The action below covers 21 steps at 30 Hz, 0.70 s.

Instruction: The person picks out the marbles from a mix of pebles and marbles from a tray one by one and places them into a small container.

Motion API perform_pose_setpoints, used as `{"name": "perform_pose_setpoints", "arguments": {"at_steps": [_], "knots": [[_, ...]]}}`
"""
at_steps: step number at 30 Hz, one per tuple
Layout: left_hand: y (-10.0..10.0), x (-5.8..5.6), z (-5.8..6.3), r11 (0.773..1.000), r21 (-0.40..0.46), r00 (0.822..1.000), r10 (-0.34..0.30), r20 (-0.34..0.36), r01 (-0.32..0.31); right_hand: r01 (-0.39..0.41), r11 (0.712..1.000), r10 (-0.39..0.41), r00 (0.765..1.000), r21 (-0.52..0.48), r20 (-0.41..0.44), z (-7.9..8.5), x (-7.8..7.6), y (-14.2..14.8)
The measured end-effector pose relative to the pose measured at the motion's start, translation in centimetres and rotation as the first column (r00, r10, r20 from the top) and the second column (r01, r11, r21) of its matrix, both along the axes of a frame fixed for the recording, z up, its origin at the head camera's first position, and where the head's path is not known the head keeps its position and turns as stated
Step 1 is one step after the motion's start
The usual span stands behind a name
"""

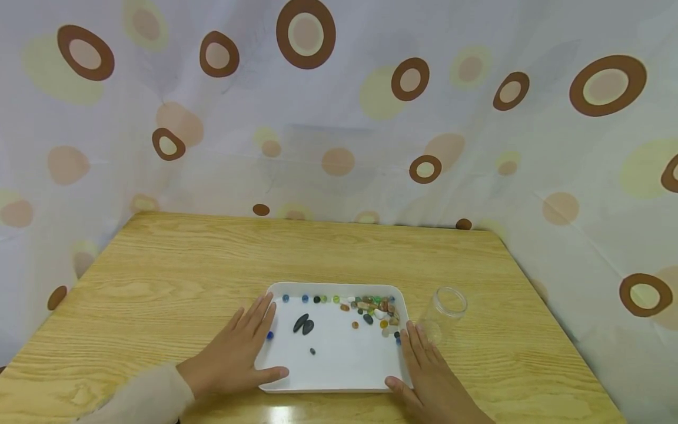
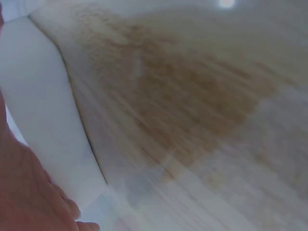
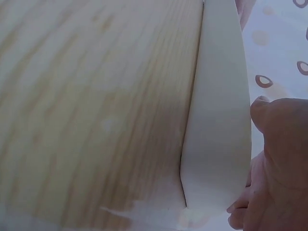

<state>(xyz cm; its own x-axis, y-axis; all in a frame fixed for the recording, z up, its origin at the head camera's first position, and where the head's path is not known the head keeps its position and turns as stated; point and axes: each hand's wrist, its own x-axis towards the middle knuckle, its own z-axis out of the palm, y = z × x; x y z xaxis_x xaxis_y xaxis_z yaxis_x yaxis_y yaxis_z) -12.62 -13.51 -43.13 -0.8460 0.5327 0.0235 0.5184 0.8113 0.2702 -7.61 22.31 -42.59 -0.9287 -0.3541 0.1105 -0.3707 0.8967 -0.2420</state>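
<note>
A white rectangular tray (image 1: 339, 371) lies on the wooden table, holding glass marbles and pebbles. My left hand (image 1: 235, 356) rests at its left side, fingers straight along the rim and thumb across the front left corner. At the opposite side, my right hand (image 1: 431, 377) touches the right rim with outstretched fingers. Dark oval stones (image 1: 304, 324) lie left of the tray's middle. A mixed heap of pebbles and marbles (image 1: 376, 306) fills the back right corner. Both wrist views show the tray's outer wall (image 2: 48, 110) beside the hands.
A clear glass jar (image 1: 445, 309) stands just right of the tray, close to the right fingertips. The wooden table (image 1: 212, 253) reaches back to a patterned cloth (image 1: 339, 118) that hangs behind and along the sides.
</note>
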Motion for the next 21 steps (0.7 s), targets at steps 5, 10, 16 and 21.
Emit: {"name": "perform_pose_setpoints", "arguments": {"at_steps": [5, 10, 16, 21], "knots": [[0.0, 0.2, -0.2, 1.000, 0.002, 1.000, 0.009, -0.002, -0.009, -0.012, 1.000, 0.012, 1.000, -0.004, -0.026, 0.6, -0.3, -0.5], [-0.1, 0.3, -0.2, 1.000, 0.004, 1.000, 0.014, 0.002, -0.014, -0.118, 0.992, 0.113, 0.988, -0.043, -0.107, 1.9, -1.9, -2.0], [-0.4, 0.6, -0.2, 1.000, -0.006, 1.000, 0.012, -0.008, -0.012, -0.240, 0.967, 0.235, 0.970, -0.088, -0.069, 3.9, -4.4, -4.7], [-0.5, 0.9, -0.1, 1.000, 0.000, 1.000, 0.016, -0.018, -0.016, -0.280, 0.950, 0.283, 0.959, -0.135, 0.001, 5.5, -6.6, -6.9]]}}
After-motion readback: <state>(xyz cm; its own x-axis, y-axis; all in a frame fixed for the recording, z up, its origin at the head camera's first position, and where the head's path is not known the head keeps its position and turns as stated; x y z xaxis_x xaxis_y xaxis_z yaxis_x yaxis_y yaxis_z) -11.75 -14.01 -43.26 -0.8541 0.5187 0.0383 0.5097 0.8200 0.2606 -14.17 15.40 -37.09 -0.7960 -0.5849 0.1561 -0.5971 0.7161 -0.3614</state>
